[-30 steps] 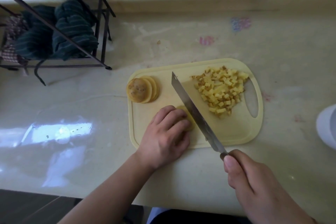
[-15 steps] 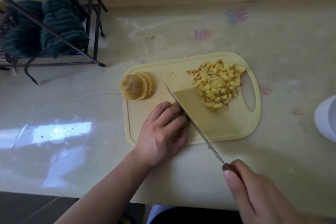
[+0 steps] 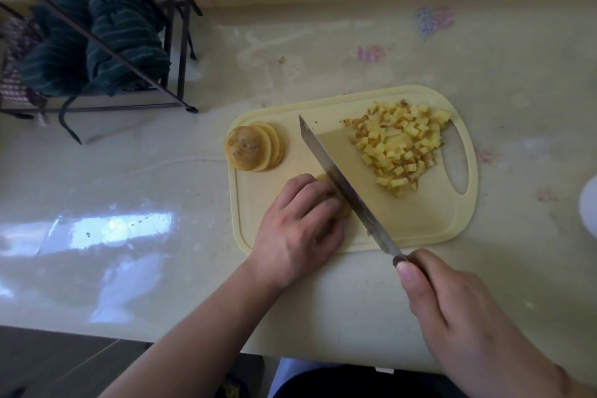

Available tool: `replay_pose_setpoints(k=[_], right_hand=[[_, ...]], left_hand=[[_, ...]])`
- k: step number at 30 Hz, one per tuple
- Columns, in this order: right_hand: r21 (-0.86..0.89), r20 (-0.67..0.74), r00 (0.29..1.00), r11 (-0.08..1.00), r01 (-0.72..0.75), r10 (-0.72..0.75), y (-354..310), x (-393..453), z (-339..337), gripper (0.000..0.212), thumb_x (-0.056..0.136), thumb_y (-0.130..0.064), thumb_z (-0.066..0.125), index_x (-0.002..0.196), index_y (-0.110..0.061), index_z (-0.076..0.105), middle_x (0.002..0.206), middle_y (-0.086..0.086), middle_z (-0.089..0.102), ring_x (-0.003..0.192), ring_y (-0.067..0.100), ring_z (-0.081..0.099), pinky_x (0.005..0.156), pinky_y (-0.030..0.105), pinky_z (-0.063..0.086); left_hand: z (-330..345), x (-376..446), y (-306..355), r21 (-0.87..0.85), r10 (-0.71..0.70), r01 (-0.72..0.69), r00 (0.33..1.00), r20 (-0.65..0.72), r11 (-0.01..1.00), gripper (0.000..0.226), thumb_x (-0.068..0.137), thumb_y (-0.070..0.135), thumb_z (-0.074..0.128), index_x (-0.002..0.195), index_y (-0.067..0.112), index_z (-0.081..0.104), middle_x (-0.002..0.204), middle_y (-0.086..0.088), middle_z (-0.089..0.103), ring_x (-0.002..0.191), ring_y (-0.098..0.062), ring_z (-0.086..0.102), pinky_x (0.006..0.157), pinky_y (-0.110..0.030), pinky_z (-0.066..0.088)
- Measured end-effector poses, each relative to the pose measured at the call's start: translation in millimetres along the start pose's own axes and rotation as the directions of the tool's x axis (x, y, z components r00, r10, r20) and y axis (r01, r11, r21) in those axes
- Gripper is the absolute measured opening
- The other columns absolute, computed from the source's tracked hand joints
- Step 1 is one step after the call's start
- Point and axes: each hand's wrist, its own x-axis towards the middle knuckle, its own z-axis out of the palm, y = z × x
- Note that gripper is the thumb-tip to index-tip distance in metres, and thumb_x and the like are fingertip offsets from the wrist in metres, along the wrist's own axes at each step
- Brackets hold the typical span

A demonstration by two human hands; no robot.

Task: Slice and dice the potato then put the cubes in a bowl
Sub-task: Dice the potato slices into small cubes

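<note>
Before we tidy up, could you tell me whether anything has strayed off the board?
Yes: one small potato scrap lies on the counter beyond the cutting board, apart from the cube pile. The slices stay on the board.

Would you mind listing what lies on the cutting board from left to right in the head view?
Stack of potato slices → left hand holding down a potato piece → knife blade → pile of potato cubes → board's handle hole.
</note>
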Motion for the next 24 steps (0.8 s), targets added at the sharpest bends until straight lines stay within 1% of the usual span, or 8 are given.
replay_pose_setpoints(k=[2, 5, 10, 11, 14, 17, 21, 24], right_hand=[[0.013, 0.002, 1.000, 1.000, 0.000, 0.000, -0.6, -2.8, -2.6, 0.048, 0.085, -0.066, 0.020, 0.075, -0.026, 0.044, 0.060, 0.005, 0.055, 0.051, 0.014, 0.051, 0.052, 0.031, 0.037], [0.015, 0.029, 0.999, 1.000, -0.018, 0.018, -1.6, -7.7, -5.1, 0.044, 0.081, -0.070, 0.018, 0.080, -0.033, 0.043, 0.063, 0.006, 0.055, 0.052, 0.015, 0.050, 0.052, 0.030, 0.037], [-0.024, 0.049, 0.999, 1.000, -0.015, 0.016, -0.1, -14.6, -6.1, 0.036, 0.082, -0.069, 0.017, 0.079, -0.041, 0.040, 0.059, -0.008, 0.054, 0.049, 0.008, 0.049, 0.049, 0.020, 0.033], [-0.036, 0.052, 0.998, 0.999, -0.027, 0.029, 0.4, -17.3, -6.3, 0.037, 0.082, -0.070, 0.016, 0.079, -0.041, 0.040, 0.060, -0.010, 0.055, 0.048, 0.006, 0.049, 0.050, 0.018, 0.034], [-0.075, 0.040, 0.997, 0.995, -0.062, 0.065, 1.5, -24.2, -6.6, 0.057, 0.080, -0.078, 0.009, 0.078, -0.032, 0.043, 0.074, -0.014, 0.059, 0.053, 0.003, 0.052, 0.056, 0.015, 0.036], [-0.072, 0.047, 0.997, 0.996, -0.054, 0.058, 1.0, -16.7, -0.6, 0.052, 0.081, -0.075, 0.008, 0.079, -0.032, 0.038, 0.077, -0.017, 0.058, 0.057, 0.006, 0.052, 0.056, 0.022, 0.037], [-0.059, 0.046, 0.999, 0.998, 0.014, -0.011, -0.1, 4.0, 4.4, 0.044, 0.089, -0.063, 0.019, 0.074, -0.027, 0.039, 0.064, -0.007, 0.055, 0.051, 0.007, 0.050, 0.052, 0.023, 0.034], [-0.034, 0.018, 1.000, 0.999, 0.005, -0.004, 1.8, 4.7, -0.6, 0.045, 0.089, -0.062, 0.020, 0.073, -0.027, 0.042, 0.060, -0.001, 0.055, 0.050, 0.009, 0.049, 0.051, 0.030, 0.034]], left_hand=[[-0.8, -0.8, -0.5, 0.001, 0.001, -0.001, 1.000, -0.011, 1.000, 0.011, 0.087, 0.009, 0.076, 0.091, -0.002, 0.074, 0.103, -0.016, 0.069, 0.099, -0.036, 0.062, 0.093, -0.035, 0.051], [-1.9, -2.6, -3.2, 0.004, 0.015, -0.015, 1.000, -0.003, 1.000, 0.011, 0.087, 0.008, 0.076, 0.092, -0.002, 0.075, 0.103, -0.016, 0.070, 0.100, -0.037, 0.062, 0.094, -0.037, 0.051], [-1.5, -3.1, -3.7, -0.015, 0.014, -0.014, 1.000, 0.008, 1.000, 0.012, 0.089, 0.010, 0.074, 0.094, 0.000, 0.076, 0.103, -0.014, 0.071, 0.101, -0.036, 0.064, 0.096, -0.036, 0.051], [-1.5, -3.0, -3.8, -0.015, 0.014, -0.014, 1.000, 0.006, 1.000, 0.012, 0.089, 0.010, 0.074, 0.094, 0.000, 0.076, 0.103, -0.014, 0.071, 0.101, -0.036, 0.064, 0.096, -0.036, 0.051], [-1.3, -3.3, -4.3, -0.013, 0.014, -0.015, 1.000, -0.004, 1.000, 0.011, 0.090, 0.009, 0.073, 0.094, -0.001, 0.077, 0.101, -0.014, 0.071, 0.101, -0.037, 0.064, 0.096, -0.035, 0.051], [-1.8, -2.8, -3.4, -0.020, 0.004, -0.004, 1.000, -0.004, 1.000, 0.012, 0.088, 0.009, 0.074, 0.094, 0.000, 0.077, 0.102, -0.014, 0.072, 0.102, -0.037, 0.064, 0.095, -0.036, 0.051], [-2.0, -1.8, -2.7, -0.018, 0.007, -0.007, 1.000, -0.006, 1.000, 0.011, 0.086, 0.008, 0.077, 0.093, 0.000, 0.077, 0.103, -0.014, 0.071, 0.100, -0.036, 0.063, 0.094, -0.036, 0.052], [-3.0, -5.2, -3.6, 0.013, 0.027, -0.026, 1.000, -0.007, 1.000, 0.009, 0.088, 0.009, 0.076, 0.092, 0.001, 0.076, 0.101, -0.013, 0.071, 0.097, -0.036, 0.063, 0.093, -0.036, 0.051]])
